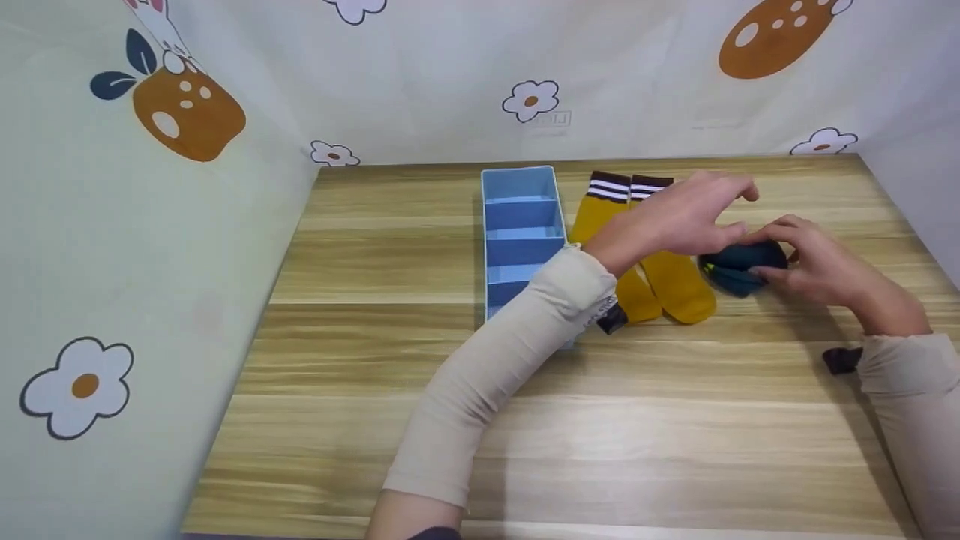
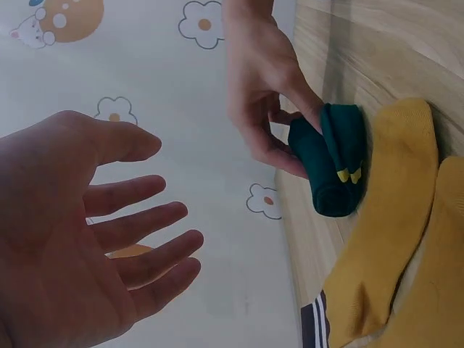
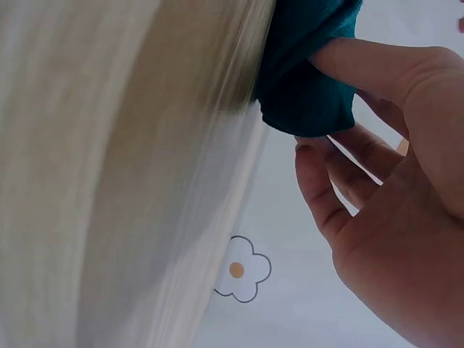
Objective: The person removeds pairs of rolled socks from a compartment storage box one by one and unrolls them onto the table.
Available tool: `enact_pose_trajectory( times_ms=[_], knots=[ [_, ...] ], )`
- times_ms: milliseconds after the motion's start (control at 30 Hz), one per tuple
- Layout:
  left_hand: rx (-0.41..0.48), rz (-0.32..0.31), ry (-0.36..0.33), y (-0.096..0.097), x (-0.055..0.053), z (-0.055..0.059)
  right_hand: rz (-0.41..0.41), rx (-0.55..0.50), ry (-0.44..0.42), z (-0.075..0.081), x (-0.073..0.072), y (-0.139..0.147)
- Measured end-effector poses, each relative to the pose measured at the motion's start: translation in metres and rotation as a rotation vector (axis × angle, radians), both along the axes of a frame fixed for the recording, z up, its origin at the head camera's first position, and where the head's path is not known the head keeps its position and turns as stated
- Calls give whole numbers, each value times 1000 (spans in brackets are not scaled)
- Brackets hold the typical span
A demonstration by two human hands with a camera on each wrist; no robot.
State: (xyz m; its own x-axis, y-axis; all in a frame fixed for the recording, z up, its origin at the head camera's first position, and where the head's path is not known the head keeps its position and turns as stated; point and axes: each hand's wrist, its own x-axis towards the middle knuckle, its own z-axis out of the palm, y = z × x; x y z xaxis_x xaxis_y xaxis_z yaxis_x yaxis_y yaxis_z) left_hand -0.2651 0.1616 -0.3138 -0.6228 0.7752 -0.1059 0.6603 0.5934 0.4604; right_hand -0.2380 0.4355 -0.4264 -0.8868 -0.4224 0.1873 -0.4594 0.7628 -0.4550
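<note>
A dark green rolled-up sock bundle [image 1: 739,279] with small yellow marks lies at the right of the table. My right hand [image 1: 821,262] pinches it, the thumb [image 3: 362,64] tucked into its fold and the fingers on the opposite side. Close by, my left hand [image 1: 686,214] hovers over the yellow socks, its fingers spread and loosely bent, holding nothing. In the left wrist view its palm [image 2: 65,239] faces the camera, apart from the green bundle [image 2: 337,156]. Two yellow socks [image 1: 679,289] with dark, white-striped cuffs lie flat side by side, partly hidden by my left forearm.
Left of the yellow socks stands a long blue box [image 1: 521,217] with several compartments; my left sleeve [image 1: 487,375] covers its near end. Behind the wooden table [image 1: 375,360] and along its sides hang pale printed sheets [image 1: 427,82].
</note>
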Motion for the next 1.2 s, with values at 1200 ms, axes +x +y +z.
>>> enact_pose_trajectory(
  times_ms=[1200],
  knots=[
    [-234,186,-37,44,-22,-74,-79,-90,-54,-4,5,-6]
  ],
)
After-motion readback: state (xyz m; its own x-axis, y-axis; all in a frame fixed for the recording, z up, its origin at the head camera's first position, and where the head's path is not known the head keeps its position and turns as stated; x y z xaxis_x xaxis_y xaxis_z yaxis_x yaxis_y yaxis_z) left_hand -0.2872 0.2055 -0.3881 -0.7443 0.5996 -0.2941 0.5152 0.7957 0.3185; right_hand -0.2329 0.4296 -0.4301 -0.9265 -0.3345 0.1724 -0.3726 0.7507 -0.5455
